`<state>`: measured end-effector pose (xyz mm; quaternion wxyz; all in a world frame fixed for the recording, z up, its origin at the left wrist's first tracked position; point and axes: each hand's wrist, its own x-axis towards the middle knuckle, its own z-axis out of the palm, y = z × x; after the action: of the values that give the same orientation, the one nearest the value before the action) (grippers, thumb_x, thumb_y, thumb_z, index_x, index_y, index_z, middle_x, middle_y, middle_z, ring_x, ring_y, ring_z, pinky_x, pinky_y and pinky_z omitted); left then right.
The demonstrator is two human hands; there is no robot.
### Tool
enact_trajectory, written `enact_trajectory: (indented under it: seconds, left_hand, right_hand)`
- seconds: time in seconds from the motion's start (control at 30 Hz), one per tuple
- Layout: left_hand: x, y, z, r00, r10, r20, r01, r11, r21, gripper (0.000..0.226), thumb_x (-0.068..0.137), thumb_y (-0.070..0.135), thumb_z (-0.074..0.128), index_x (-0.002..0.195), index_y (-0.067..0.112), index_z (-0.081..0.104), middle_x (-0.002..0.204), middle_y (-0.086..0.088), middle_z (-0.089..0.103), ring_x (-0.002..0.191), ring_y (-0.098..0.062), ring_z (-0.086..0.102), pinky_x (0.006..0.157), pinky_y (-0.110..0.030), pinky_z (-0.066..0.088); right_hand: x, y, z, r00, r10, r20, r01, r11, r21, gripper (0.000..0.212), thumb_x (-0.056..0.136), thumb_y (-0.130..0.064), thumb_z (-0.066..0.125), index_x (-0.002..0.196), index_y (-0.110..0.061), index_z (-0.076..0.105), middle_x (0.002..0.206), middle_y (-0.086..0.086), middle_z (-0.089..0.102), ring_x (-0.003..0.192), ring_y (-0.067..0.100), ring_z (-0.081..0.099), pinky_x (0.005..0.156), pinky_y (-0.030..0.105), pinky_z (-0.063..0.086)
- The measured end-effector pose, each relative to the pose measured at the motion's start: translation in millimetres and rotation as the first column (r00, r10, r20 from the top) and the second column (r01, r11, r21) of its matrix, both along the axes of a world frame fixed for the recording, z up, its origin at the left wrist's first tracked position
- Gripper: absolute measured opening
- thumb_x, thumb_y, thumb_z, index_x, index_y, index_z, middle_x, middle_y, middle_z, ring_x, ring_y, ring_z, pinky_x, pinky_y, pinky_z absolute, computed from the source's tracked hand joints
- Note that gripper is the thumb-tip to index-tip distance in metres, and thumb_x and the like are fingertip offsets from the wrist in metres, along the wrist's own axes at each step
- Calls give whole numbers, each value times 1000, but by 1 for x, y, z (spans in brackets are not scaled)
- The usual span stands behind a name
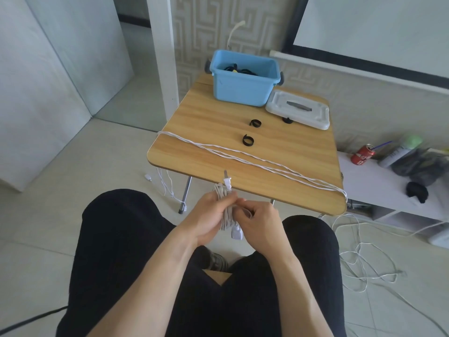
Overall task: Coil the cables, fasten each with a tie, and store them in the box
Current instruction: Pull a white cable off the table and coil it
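Gripping a coiled white cable bundle (224,210) in left hand (209,218), right hand (258,221) pinching its strands, before the wooden bench (218,152).

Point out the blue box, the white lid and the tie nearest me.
blue box (240,90): head view, front wall.
white lid (279,107): head view, left rim.
nearest tie (248,140): head view, black loop on the table.

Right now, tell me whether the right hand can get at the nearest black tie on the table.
Probably yes. The nearer black tie lies in the open on the table, with only the white cable strung flat across before it. But the right hand is busy with the coiled cable.
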<state>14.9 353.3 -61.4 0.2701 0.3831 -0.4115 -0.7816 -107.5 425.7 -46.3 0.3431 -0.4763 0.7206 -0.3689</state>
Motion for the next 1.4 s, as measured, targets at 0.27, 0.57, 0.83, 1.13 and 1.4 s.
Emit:
enact_trajectory:
  seconds: [0.27,0.57,0.83,1.13,1.4]
  left_hand:
    - [-2,3,0,997,-16,-76,21,998,62,45,87,21,76,117,-11,64,99,-18,68,97,-24,69,84,-30,51]
    - [-3,9,-2,995,-84,-57,89,992,92,47,78,28,77,116,0,70,109,-12,73,107,-20,69,95,-30,50]
    - [-14,11,-3,999,1,49,-5,998,67,35,91,21,70,114,-5,68,104,-17,70,94,-21,68,79,-30,51]
    - [-6,10,1,994,-83,66,82,996,18,46,76,33,78,104,-3,72,109,-24,68,96,-28,65,90,-41,49]
    - [3,1,8,909,-204,363,279,946,-166,71,87,60,58,107,-7,64,102,-31,65,93,-33,66,99,-56,49]
  right_hand:
    - [-7,0,0,995,-84,53,78,991,113,32,93,-7,55,94,-24,83,45,-12,54,40,6,32,42,17,28]
    - [-17,0,-2,996,-71,50,62,984,166,49,93,-11,56,59,-42,76,72,8,73,60,32,55,56,38,49]
    - [-18,4,-8,876,-77,476,5,989,150,30,100,-4,46,85,6,70,56,0,30,55,16,25,52,29,27]
    - [-15,9,-7,807,79,585,-215,962,167,17,92,-6,64,75,-11,67,62,2,37,54,13,31,54,27,31]
    - [-7,9,-15,863,-12,506,-92,979,181,36,100,-31,62,97,4,71,64,-2,62,51,8,43,58,26,42]
